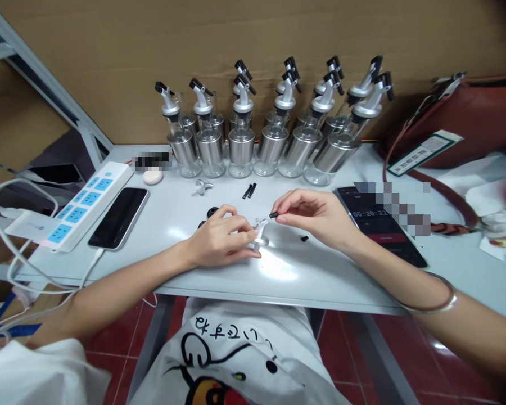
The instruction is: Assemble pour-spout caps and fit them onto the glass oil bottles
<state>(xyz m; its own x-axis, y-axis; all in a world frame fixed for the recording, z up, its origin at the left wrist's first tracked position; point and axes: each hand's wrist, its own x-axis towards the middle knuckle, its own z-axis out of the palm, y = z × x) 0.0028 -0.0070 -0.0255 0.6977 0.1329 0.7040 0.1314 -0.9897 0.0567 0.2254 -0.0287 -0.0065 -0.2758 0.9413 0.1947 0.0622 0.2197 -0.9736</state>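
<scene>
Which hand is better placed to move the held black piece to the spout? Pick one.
Probably the right hand: it pinches the black piece beside the silver spout, while the left hand holds the spout.

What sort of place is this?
Likely a makeshift indoor workstation for small-parts handwork: spout-topped bottles lined up before cardboard, a silver spout in the left hand, loose black pieces on the pale table.

White glare spots the tabletop [320, 275]; the upper right corner darkens.
</scene>
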